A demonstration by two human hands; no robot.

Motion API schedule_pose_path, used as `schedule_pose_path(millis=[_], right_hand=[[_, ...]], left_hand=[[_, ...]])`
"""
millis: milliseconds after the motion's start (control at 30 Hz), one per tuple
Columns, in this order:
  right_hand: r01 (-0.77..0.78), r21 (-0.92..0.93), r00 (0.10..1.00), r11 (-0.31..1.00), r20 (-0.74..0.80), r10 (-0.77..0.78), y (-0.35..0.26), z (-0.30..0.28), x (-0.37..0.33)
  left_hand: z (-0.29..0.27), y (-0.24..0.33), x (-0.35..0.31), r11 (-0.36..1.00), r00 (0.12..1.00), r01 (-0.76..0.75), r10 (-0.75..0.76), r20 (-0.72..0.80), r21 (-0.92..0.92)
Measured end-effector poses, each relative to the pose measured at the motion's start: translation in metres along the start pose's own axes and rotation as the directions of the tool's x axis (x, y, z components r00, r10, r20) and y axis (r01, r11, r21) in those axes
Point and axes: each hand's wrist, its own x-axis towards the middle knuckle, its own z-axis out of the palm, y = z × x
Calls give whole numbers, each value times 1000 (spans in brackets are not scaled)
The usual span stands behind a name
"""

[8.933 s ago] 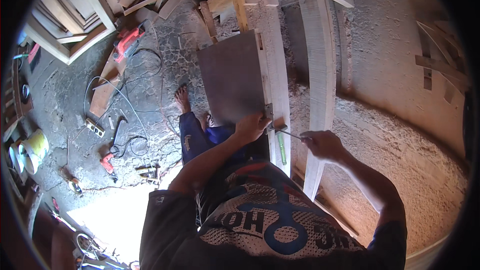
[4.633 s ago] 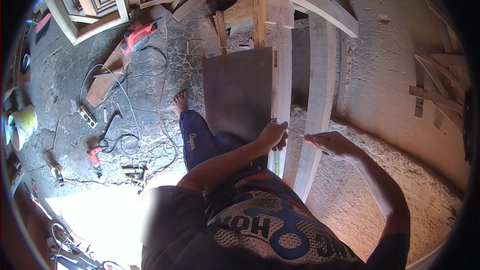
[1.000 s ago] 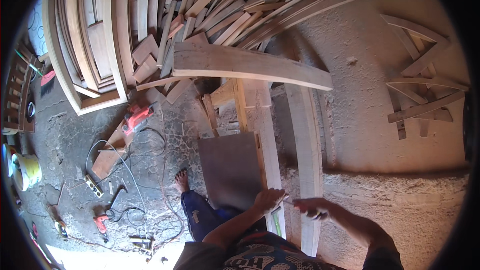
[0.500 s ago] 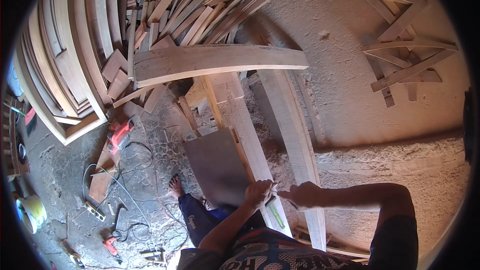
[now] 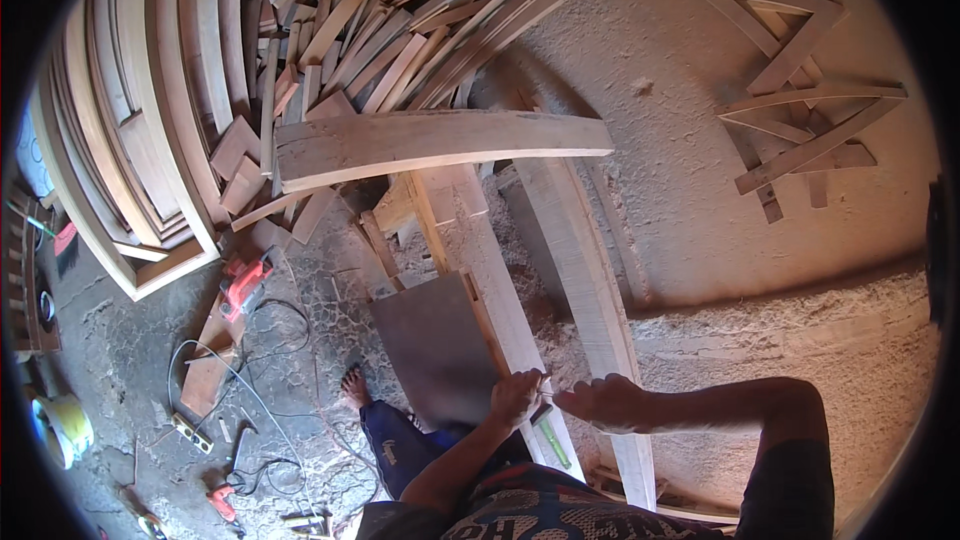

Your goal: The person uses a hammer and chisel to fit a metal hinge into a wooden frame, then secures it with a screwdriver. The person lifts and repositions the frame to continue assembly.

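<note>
My left hand (image 5: 515,397) is closed, with a small pale piece showing at its thumb side. Just right of it, my right hand (image 5: 603,402) is closed too, its thumb pointing toward that piece. What either fist grips is too small and hidden to name. Below the hands, a slim green object (image 5: 553,442) lies on a long pale plank (image 5: 510,310). A dark flat board (image 5: 435,345) lies left of the plank, close to my left hand. Under my right hand runs a second long plank (image 5: 590,270).
Across the far ends of the planks lies a thick curved board (image 5: 440,145). Wood offcuts (image 5: 340,30) are heaped behind it, beside stacked curved frames (image 5: 150,140). A red power planer (image 5: 245,285), cords and a power strip (image 5: 192,433) are on the floor at left. Triangular wooden brackets (image 5: 800,70) lie far right.
The view has shifted slightly, so the surroundings sit a little lower. My hands stay close together over the plank, with my right hand turned slightly.
</note>
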Motion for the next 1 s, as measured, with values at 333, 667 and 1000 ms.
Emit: schedule_pose_path(millis=[333, 667, 1000], right_hand=[[-608, 703, 699, -369, 695, 170, 43, 28, 11], [40, -121, 998, 992, -40, -46, -8, -5, 3], [-297, 328, 947, 897, 221, 233, -6, -4, 17]], left_hand=[[-4, 6, 0, 999, 996, 44, -47, 80, 31], [-4, -3, 4, 997, 997, 22, -16, 71, -79], [-3, 2, -2, 1000, 999, 6, -7, -42, -19]])
